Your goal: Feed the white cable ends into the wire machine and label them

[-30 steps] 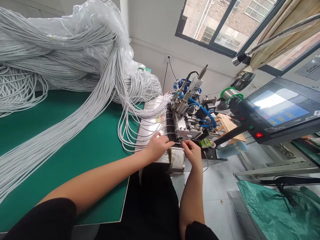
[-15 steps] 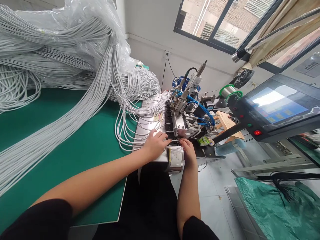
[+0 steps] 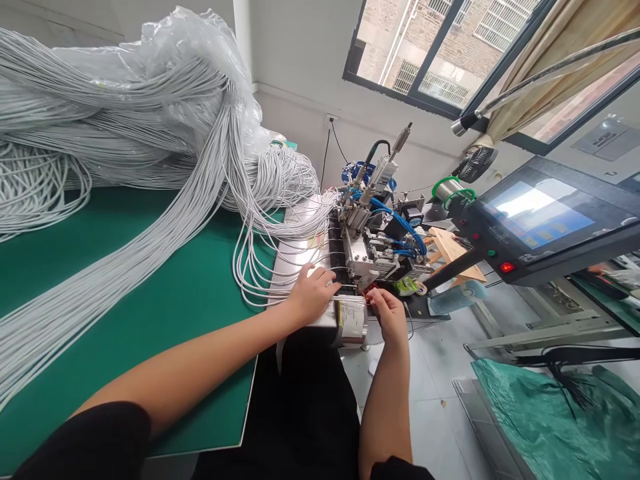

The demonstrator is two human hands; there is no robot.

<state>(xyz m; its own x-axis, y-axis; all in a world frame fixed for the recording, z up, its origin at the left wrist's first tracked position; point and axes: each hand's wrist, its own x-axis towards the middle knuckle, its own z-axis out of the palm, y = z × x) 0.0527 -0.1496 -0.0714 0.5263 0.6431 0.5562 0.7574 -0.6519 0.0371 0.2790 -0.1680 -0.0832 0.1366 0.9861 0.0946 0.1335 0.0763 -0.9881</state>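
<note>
My left hand (image 3: 314, 293) rests over the front of the metal machine bed, thumb and fingertips closed on a thin white cable (image 3: 349, 286) whose end points right toward the machine head. My right hand (image 3: 391, 313) is just right of the cable end, thumb and forefinger pinched together. Whatever is between them is too small to make out. The bench machine (image 3: 361, 247) has metal cylinders and blue air tubes, and a small red glow shows near its lower front. Several more white cables (image 3: 250, 267) loop from the left onto its bed.
A large bundle of white cables (image 3: 165, 233) in clear plastic lies across the green table (image 3: 200, 380). At right, a control screen (image 3: 540, 217) on an arm leans over the floor. A silver motor-like cylinder (image 3: 353, 318) sits below my hands. A green sheet (image 3: 545, 413) lies lower right.
My right hand has moved right and slightly down, away from the cable end. My left hand stays nearly in place. A red glow now shows at the machine's lower front.
</note>
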